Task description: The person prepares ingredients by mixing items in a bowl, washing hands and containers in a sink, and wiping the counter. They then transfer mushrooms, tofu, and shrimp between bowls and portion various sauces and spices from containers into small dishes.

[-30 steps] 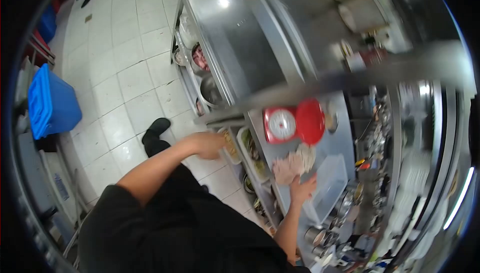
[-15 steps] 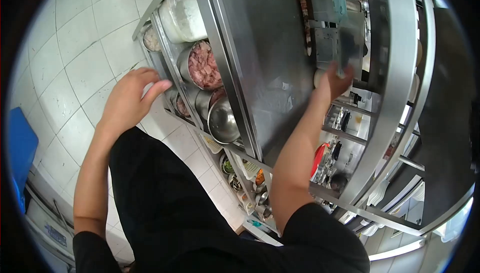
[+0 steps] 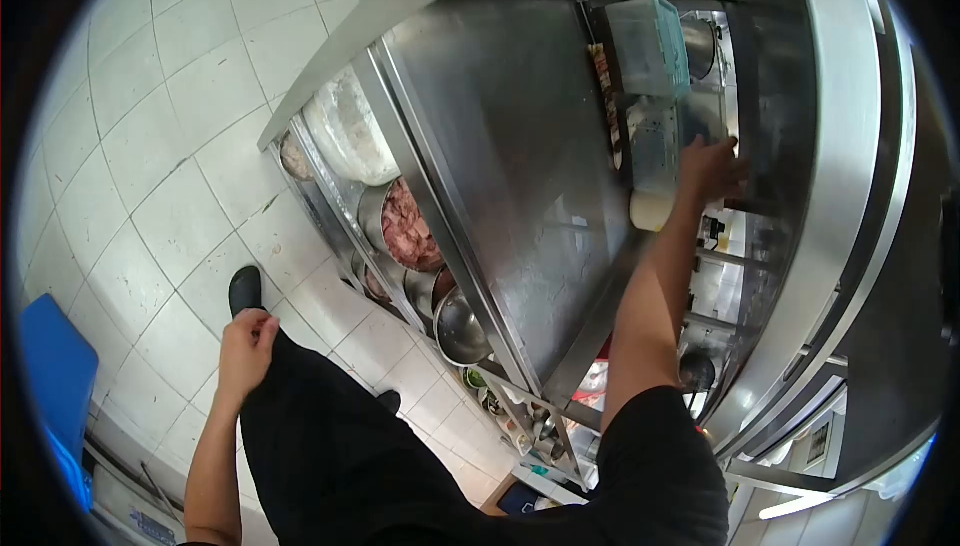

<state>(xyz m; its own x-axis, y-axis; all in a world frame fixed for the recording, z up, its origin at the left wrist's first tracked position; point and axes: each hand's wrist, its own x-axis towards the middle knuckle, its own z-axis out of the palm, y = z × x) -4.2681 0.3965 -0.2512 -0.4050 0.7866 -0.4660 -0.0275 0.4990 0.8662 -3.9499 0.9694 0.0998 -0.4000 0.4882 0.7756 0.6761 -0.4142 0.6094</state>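
Observation:
My right hand (image 3: 714,171) reaches over the back of the steel counter (image 3: 500,146), at the edge of a clear plastic container (image 3: 655,136). Its fingers look bent, but whether they grip anything is hidden. Another clear container (image 3: 640,46) with a teal lid (image 3: 672,44) stands beyond it. A cream-coloured round tub (image 3: 652,210) is just below. My left hand (image 3: 247,346) hangs low by my thigh, with curled fingers and nothing visible in them.
Under the counter, a shelf holds a white tub (image 3: 350,131), a pot of raw meat (image 3: 408,231) and a steel bowl (image 3: 460,331). Steel rails (image 3: 850,146) run along the right. A blue object (image 3: 60,376) stands at the far left.
My right hand has moved further right over the containers. My left hand has dropped toward my thigh and its fingers have curled in. The view has shifted, and a shoe now shows.

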